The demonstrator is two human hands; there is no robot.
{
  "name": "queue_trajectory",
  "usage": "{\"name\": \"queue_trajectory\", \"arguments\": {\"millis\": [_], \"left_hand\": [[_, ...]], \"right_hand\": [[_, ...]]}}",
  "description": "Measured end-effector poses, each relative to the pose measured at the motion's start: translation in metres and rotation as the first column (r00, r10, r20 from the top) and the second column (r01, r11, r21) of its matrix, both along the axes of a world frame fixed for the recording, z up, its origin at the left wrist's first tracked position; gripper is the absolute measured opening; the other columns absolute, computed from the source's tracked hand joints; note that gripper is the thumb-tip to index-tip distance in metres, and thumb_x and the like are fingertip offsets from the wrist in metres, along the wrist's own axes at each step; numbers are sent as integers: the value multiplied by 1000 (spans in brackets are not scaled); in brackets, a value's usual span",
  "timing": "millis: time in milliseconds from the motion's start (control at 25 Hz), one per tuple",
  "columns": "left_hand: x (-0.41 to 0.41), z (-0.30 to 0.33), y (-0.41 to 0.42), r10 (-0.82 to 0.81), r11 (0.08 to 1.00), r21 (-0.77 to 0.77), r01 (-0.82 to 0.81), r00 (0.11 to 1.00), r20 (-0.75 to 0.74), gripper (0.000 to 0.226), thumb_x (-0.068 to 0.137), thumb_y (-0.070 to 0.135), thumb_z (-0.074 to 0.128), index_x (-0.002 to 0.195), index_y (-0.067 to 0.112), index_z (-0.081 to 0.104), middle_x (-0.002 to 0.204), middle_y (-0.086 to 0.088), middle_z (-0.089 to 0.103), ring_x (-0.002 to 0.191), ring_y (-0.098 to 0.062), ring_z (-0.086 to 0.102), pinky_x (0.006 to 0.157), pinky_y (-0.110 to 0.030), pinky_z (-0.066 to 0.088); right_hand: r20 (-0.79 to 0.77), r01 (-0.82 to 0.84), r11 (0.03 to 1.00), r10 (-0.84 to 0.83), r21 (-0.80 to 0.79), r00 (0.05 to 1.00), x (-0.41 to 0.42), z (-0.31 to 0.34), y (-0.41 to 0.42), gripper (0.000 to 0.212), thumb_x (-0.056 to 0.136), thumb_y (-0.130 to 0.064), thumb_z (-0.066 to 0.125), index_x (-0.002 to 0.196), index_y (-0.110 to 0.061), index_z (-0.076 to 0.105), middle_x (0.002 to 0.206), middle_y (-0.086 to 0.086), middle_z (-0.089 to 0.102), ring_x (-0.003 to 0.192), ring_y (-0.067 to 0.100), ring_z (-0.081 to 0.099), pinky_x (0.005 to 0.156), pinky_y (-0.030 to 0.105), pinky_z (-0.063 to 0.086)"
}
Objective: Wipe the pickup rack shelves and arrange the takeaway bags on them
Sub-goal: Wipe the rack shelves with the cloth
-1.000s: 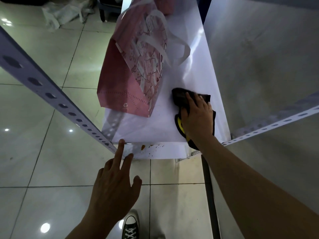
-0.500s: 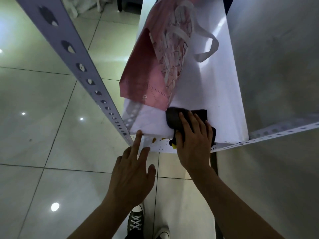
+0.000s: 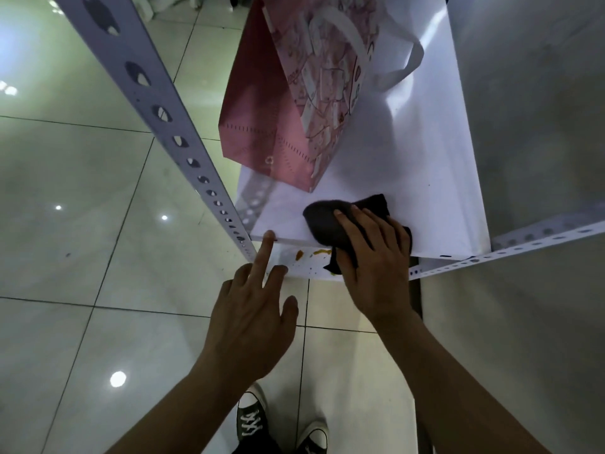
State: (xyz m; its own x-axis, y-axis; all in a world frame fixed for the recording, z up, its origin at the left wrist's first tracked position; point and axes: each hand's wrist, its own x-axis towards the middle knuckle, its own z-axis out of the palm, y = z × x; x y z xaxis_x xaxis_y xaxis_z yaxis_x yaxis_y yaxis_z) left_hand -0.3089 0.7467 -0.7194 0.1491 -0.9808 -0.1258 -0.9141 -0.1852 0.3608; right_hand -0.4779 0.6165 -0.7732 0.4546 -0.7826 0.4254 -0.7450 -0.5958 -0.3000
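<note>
- Head view: right hand [image 3: 373, 260] presses dark cloth [image 3: 324, 221] flat-fingered at shelf [image 3: 425, 178] front edge.
- Left hand [image 3: 252, 309], released, fingertip touching edge, 9 o'clock of cloth.
- Pink bag [image 3: 281, 103], 12 o'clock.

pink patterned takeaway bag with white handles [image 3: 294, 103] upright, far-left on white rack shelf [image 3: 435, 178]; dark crumpled cloth [image 3: 327, 221] at near shelf edge.

From my headset view, a pink bag [image 3: 294, 103] stands on the left half of the white shelf [image 3: 425, 178], overhanging its left edge. Bare shelf runs along the right side to the far end. A perforated upright [image 3: 170, 132] fences the near-left corner; a grey wall [image 3: 530, 126] closes the right. My right hand [image 3: 373, 257] and dark cloth [image 3: 327, 221] cover the near edge.
</note>
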Motion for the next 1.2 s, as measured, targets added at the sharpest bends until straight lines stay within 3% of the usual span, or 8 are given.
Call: {"name": "queue_trajectory", "arguments": {"millis": [200,480,600,720,880,1080,1200], "left_hand": [[-3,-15,5,28,999,-14,-28,1000,1,47,93,33,51,136,15,48,166,-2,-10,126,-31,47,91,-41,48],[-25,-75,29,26,994,-105,-30,999,-38,57,87,22,62,140,15,45,165,-10,11,137,-32,42,98,-43,48],[-45,-122,42,26,999,-25,-27,998,-49,61,85,19,66,141,15,46,163,-12,20,139,-32,41,100,-42,47],[-53,-169,44,-7,1000,25,8,998,-56,65,85,21,66,146,17,43,161,-7,27,141,-29,40,105,-40,44],[-40,-232,31,-37,995,95,39,999,-17,69,93,28,54,155,19,25,164,-3,19,146,-23,28,112,-34,35],[-12,-298,2,-89,995,56,86,995,51,71,94,26,51,157,14,19,164,-4,18,147,-25,27,112,-38,37],[0,-332,-11,-57,998,42,54,995,77,75,95,25,52,157,12,12,165,-6,13,146,-26,29,114,-37,36]], "right_hand": [[78,56,998,-54,-28,995,-30,0,1,39,95,-20,53,131,-9,65,137,7,63,125,32,57,106,54,39],[259,68,997,-58,-30,964,-54,-34,46,40,101,-26,44,125,-3,66,126,11,64,113,35,57,97,49,41],[277,73,991,-100,108,956,-68,-73,71,40,99,-23,44,123,0,66,122,14,67,111,38,59,97,49,42],[260,60,959,-135,275,956,-79,-114,75,40,97,-16,41,129,-10,65,125,5,67,115,31,60,99,45,41],[269,47,898,-180,438,946,-71,-169,44,44,97,-16,39,135,-16,60,126,3,66,113,30,59,98,48,42],[198,91,971,-136,221,971,-48,-237,-27,39,102,-22,38,132,-18,62,122,1,67,111,29,59,94,47,43],[-32,175,979,-172,104,985,-51,-281,-65,36,102,-24,43,134,-21,61,127,4,66,114,30,58,95,45,44]]}}
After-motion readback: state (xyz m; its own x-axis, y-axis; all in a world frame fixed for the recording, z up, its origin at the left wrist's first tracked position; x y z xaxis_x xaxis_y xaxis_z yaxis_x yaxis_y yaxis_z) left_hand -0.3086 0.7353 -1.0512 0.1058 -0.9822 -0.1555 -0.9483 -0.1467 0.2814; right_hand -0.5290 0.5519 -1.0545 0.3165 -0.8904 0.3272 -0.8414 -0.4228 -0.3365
